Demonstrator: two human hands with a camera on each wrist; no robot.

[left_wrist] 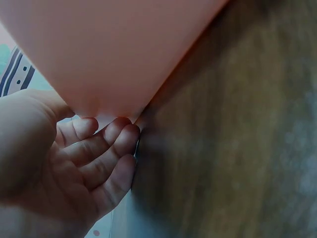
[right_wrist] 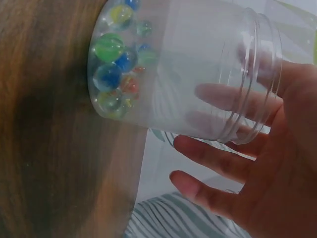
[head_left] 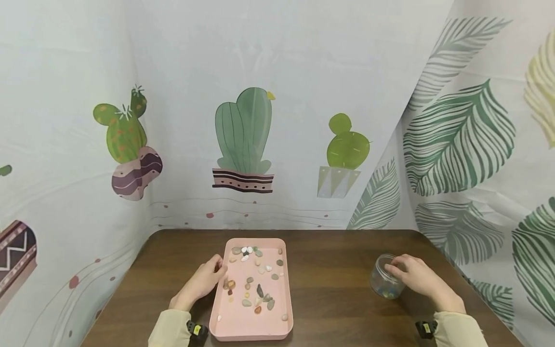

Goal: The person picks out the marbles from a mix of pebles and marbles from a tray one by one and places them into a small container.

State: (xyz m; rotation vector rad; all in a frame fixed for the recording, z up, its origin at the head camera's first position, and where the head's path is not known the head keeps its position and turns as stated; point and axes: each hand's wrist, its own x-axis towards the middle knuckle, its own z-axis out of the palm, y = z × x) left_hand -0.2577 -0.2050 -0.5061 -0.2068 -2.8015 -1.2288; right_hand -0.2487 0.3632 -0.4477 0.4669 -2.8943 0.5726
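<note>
A pink rectangular tray (head_left: pixel 277 324) lies on the table with several pebbles (head_left: pixel 260 290) scattered in it. My left hand (head_left: pixel 203 279) grips its left side wall. In the left wrist view, the thumb goes over the tray's rim and the curled fingers (left_wrist: pixel 116 134) meet the outer wall. Far to the right stands a clear, lidless jar (right_wrist: pixel 188 64) with colored glass marbles (right_wrist: pixel 110 47) at its bottom. My right hand (head_left: pixel 420 277) holds this jar at its mouth, thumb and fingers around the threaded neck. Two fingers lie away from the jar, nearly straight.
Both the tray and the jar are on a dark brown wooden table (head_left: pixel 331 284), with a wide stretch of tabletop between them. A pale cloth (head_left: pixel 299 58) printed with cacti and leaves hangs behind the table and along its sides.
</note>
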